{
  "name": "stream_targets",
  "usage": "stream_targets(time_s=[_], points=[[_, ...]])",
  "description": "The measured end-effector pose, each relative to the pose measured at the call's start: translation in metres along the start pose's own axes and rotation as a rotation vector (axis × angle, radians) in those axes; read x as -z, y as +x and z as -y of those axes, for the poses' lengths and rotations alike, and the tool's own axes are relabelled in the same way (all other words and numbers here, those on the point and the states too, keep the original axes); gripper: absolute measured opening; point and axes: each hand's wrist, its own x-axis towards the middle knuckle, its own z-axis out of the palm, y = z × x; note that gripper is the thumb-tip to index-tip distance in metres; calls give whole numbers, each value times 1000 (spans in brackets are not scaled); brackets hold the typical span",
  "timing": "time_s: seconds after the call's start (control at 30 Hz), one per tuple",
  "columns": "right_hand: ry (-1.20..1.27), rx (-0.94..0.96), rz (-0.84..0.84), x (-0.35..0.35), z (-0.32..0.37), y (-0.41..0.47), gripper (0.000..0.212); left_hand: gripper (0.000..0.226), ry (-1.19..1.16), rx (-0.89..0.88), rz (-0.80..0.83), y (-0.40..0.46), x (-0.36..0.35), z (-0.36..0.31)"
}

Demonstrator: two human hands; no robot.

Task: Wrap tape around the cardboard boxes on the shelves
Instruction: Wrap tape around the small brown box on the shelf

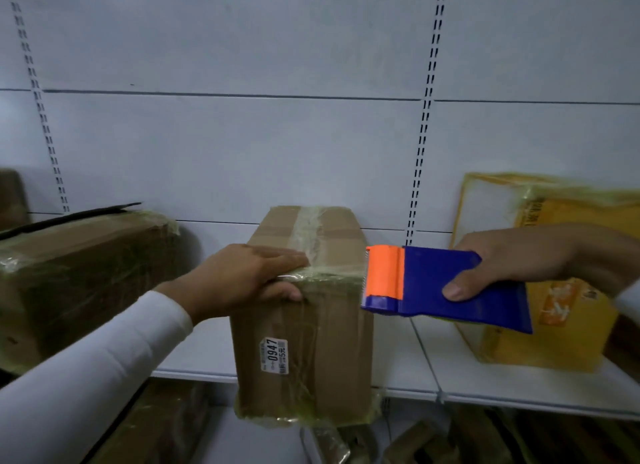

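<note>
A brown cardboard box (pixel 311 342) with a white label reading 0947 stands at the shelf's front edge, overhanging it, with clear tape along its top and around its upper front edge. My left hand (pixel 242 276) rests on the box's top left corner, fingers flat on the tape and thumb against the front face. My right hand (pixel 519 259) grips a blue tape dispenser (pixel 450 283) with an orange front, held at the box's upper right edge, where the tape band ends.
A larger taped brown box (pixel 79 273) sits to the left on the white shelf (pixel 519 377). A yellow taped box (pixel 554 325) stands at the right behind the dispenser. More boxes lie on the lower shelf (pixel 173 429). A white slotted back panel rises behind.
</note>
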Motion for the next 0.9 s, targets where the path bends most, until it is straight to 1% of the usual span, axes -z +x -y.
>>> stream_targets(time_s=[0.07,0.13,0.2,0.27,0.33,0.37,0.4,0.43,0.47,0.53,0.57,0.6,0.67,0.7,0.8,0.9], points=[[-16,-31,-13,9,-11,-15,39,66,-4,8,1,-3,1,6],[-35,-70,-31,15,-20,-24,53,63,11,-30,-3,-1,-1,5],[-37,-88,-65,11,-25,-23,50,64,-8,-34,17,3,1,-2],[-37,-102,-130,2,-26,-18,44,76,-6,58,73,9,7,-10],[-40,-116,-164,-8,-23,-11,40,87,170,131,121,19,14,-23],[-43,-119,-175,-11,-22,-8,37,89,281,147,113,26,14,-33],[-43,-118,-190,-14,-20,-6,34,88,339,151,74,35,13,-44],[-41,-115,-199,-15,-19,-4,32,87,324,142,20,44,8,-56],[-38,-113,-200,-16,-19,-4,31,83,257,119,-19,51,1,-66],[-35,-118,-198,-15,-18,-5,28,68,132,24,-25,59,-14,-77],[-37,-121,-190,-14,-19,-7,27,63,113,-12,-20,59,-18,-77],[-39,-121,-175,-14,-20,-10,30,63,106,-24,-30,58,-20,-73],[-50,-113,-155,-12,-21,-17,44,70,72,-17,-65,53,-22,-62],[-66,-113,-149,-9,-22,-20,47,72,53,-25,-80,52,-23,-59],[-112,-138,-146,-2,-24,-33,40,67,51,-53,-118,50,-22,-59],[-124,-163,-147,1,-26,-38,39,64,62,-46,-150,50,-23,-59]])
